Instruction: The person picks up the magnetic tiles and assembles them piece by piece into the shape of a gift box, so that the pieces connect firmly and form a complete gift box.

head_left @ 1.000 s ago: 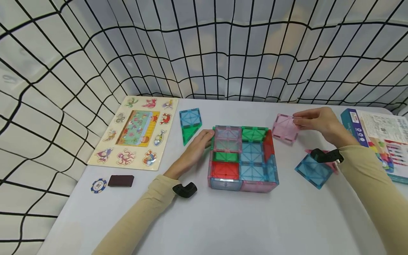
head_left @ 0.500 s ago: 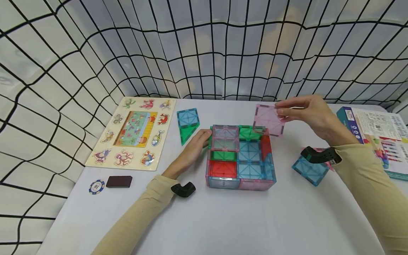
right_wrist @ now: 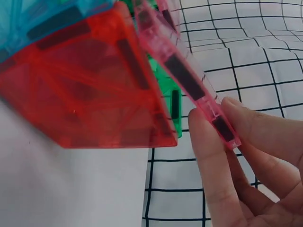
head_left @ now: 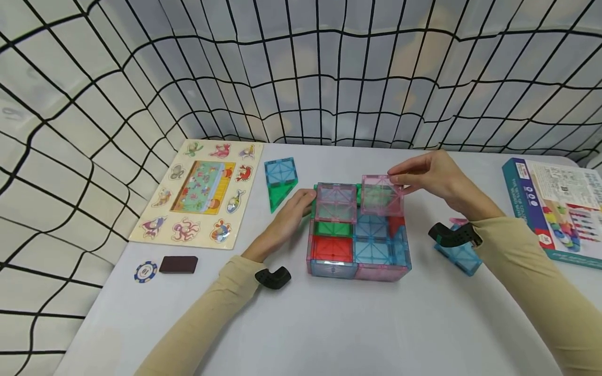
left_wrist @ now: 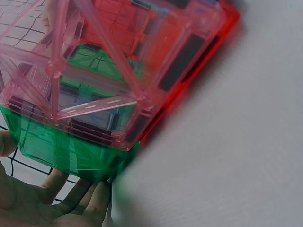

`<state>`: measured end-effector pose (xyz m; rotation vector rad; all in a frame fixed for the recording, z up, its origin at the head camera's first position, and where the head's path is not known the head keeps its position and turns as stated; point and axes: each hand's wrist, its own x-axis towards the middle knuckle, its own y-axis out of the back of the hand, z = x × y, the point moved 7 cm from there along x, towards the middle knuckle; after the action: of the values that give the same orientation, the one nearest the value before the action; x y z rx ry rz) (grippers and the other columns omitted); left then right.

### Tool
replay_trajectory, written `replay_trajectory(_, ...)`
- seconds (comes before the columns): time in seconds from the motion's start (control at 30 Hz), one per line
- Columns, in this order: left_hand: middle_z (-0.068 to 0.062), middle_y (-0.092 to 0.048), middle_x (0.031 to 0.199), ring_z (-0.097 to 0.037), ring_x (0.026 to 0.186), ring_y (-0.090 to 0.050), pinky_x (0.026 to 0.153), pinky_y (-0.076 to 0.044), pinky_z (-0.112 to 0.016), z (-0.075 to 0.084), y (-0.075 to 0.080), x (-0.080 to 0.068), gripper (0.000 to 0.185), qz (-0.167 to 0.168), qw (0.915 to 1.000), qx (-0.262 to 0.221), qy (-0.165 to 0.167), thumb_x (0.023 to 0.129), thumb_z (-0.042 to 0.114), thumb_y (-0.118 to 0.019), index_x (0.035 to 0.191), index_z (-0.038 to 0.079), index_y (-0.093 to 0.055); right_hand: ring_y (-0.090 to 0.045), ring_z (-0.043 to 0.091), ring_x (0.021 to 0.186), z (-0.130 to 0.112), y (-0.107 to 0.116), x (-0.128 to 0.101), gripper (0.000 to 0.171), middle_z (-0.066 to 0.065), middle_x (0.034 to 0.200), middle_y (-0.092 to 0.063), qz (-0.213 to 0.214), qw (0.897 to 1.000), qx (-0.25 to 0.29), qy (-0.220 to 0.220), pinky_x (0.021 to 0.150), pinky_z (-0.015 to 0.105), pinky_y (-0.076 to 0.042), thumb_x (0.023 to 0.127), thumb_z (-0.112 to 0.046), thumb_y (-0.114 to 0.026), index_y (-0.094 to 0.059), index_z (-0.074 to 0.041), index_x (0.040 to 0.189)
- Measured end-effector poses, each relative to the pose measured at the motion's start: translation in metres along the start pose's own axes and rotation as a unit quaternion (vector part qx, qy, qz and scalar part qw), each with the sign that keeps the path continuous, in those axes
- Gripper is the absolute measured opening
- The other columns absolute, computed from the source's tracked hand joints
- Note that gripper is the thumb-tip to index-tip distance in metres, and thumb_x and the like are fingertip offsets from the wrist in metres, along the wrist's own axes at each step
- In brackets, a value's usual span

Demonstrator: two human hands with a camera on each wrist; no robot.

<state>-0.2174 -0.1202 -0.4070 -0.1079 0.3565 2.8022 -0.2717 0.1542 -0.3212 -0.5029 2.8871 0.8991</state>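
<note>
In the head view, right of centre, I have the right hand (head_left: 435, 180) pinching the square pink tile (head_left: 376, 197) by its right edge. It extends leftward over the tile box (head_left: 331, 270), contact unclear. The left hand's (head_left: 288, 219) ungripping fingers brace the left wall.

On the surface (head_left: 352, 329) before you: tile structure (head_left: 334, 270), your left grip (head_left: 289, 216) at its left side. Your right grip (head_left: 435, 180) holds a square tile (head_left: 378, 197) over its far right corner. Picture board (head_left: 199, 193) left; nearer you, chip (head_left: 146, 272) left of slab (head_left: 178, 265). Flat box (head_left: 559, 209) far right.
</note>
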Motion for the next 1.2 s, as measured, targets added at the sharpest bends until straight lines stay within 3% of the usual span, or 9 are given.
replay_trajectory(0.13, -0.018, -0.043, 0.157, -0.039, 0.144, -0.048, 0.124, -0.029, -0.052, 0.0, 0.0, 0.002, 0.055, 0.001, 1.0, 0.002, -0.001, 0.114, 0.04, -0.03, 0.15, 0.001, -0.042, -0.072, 0.021, 0.092, -0.003, -0.003, -0.001, 0.026, 0.014, 0.122, -0.074, -0.005, 0.999, -0.037, 0.017, 0.1, 0.053, -0.053, 0.1, -0.017, -0.073, -0.077, -0.002, 0.121)
replay_trajectory(0.37, -0.018, -0.041, 0.159, -0.04, 0.145, -0.046, 0.125, -0.028, -0.053, 0.0, 0.0, 0.002, 0.057, 0.0, 1.0, 0.003, 0.0, 0.114, 0.042, -0.03, 0.152, 0.001, -0.04, -0.07, 0.027, 0.096, -0.014, -0.013, -0.005, 0.018, 0.012, 0.108, -0.077, -0.01, 0.988, -0.116, 0.1, 0.08, 0.021, -0.053, 0.099, -0.009, -0.074, -0.08, -0.004, 0.114)
replay_trajectory(0.47, -0.018, -0.041, 0.159, -0.04, 0.144, -0.047, 0.125, -0.028, -0.053, 0.0, 0.0, 0.001, 0.057, 0.001, 1.0, 0.004, 0.002, 0.114, 0.042, -0.03, 0.152, 0.001, -0.04, -0.068, 0.026, 0.095, -0.02, -0.014, -0.006, 0.016, 0.011, 0.104, -0.076, -0.004, 0.98, -0.131, 0.149, 0.084, 0.026, -0.056, 0.096, -0.006, -0.077, -0.08, -0.003, 0.111)
replay_trajectory(0.63, -0.017, -0.042, 0.158, -0.039, 0.144, -0.048, 0.124, -0.029, -0.052, 0.0, 0.0, 0.001, 0.055, 0.001, 1.0, 0.001, 0.003, 0.114, 0.04, -0.031, 0.151, 0.001, -0.041, -0.062, 0.025, 0.098, -0.03, -0.017, -0.009, 0.016, 0.011, 0.106, -0.074, 0.0, 0.965, -0.154, 0.212, 0.09, 0.046, -0.054, 0.091, -0.003, -0.081, -0.081, -0.005, 0.107)
replay_trajectory(0.73, -0.017, -0.042, 0.157, -0.039, 0.143, -0.048, 0.124, -0.029, -0.053, 0.001, 0.0, 0.001, 0.055, 0.001, 1.0, 0.001, 0.003, 0.114, 0.041, -0.031, 0.151, 0.001, -0.041, -0.061, 0.028, 0.099, -0.036, -0.021, -0.01, 0.019, 0.011, 0.106, -0.072, -0.004, 0.956, -0.175, 0.234, 0.089, 0.048, -0.053, 0.089, -0.001, -0.082, -0.08, -0.004, 0.107)
replay_trajectory(0.83, -0.018, -0.042, 0.157, -0.039, 0.144, -0.048, 0.124, -0.029, -0.053, 0.001, 0.0, 0.001, 0.056, 0.001, 1.0, 0.003, 0.002, 0.114, 0.041, -0.031, 0.152, 0.001, -0.041, -0.062, 0.031, 0.103, -0.039, -0.025, -0.006, 0.022, 0.012, 0.108, -0.072, -0.014, 0.951, -0.199, 0.235, 0.092, 0.052, -0.053, 0.087, 0.0, -0.082, -0.079, -0.002, 0.109)
replay_trajectory(0.97, -0.018, -0.043, 0.157, -0.039, 0.144, -0.048, 0.125, -0.028, -0.053, 0.0, 0.001, 0.0, 0.055, 0.001, 1.0, 0.003, 0.002, 0.114, 0.041, -0.031, 0.151, 0.001, -0.041, -0.067, 0.033, 0.106, -0.038, -0.033, 0.004, 0.022, 0.013, 0.108, -0.075, -0.05, 0.952, -0.214, 0.214, 0.095, 0.055, -0.055, 0.088, 0.0, -0.082, -0.078, 0.001, 0.11)
replay_trajectory(1.1, -0.017, -0.044, 0.157, -0.039, 0.144, -0.048, 0.125, -0.028, -0.052, 0.0, 0.001, 0.0, 0.053, 0.001, 1.0, 0.0, -0.003, 0.114, 0.04, -0.031, 0.151, 0.002, -0.042, -0.073, 0.027, 0.092, -0.034, -0.035, 0.013, 0.016, 0.013, 0.1, -0.078, -0.088, 0.956, -0.203, 0.19, 0.079, 0.039, -0.06, 0.09, -0.002, -0.081, -0.079, 0.001, 0.106)
replay_trajectory(1.2, -0.016, -0.045, 0.156, -0.038, 0.144, -0.048, 0.124, -0.029, -0.051, 0.003, 0.0, 0.001, 0.052, -0.002, 0.9999, -0.005, -0.01, 0.114, 0.039, -0.032, 0.151, 0.003, -0.042, -0.073, 0.024, 0.082, -0.034, -0.033, 0.017, 0.015, 0.014, 0.097, -0.079, -0.102, 0.958, -0.196, 0.183, 0.067, 0.028, -0.055, 0.092, -0.003, -0.079, -0.079, 0.003, 0.106)
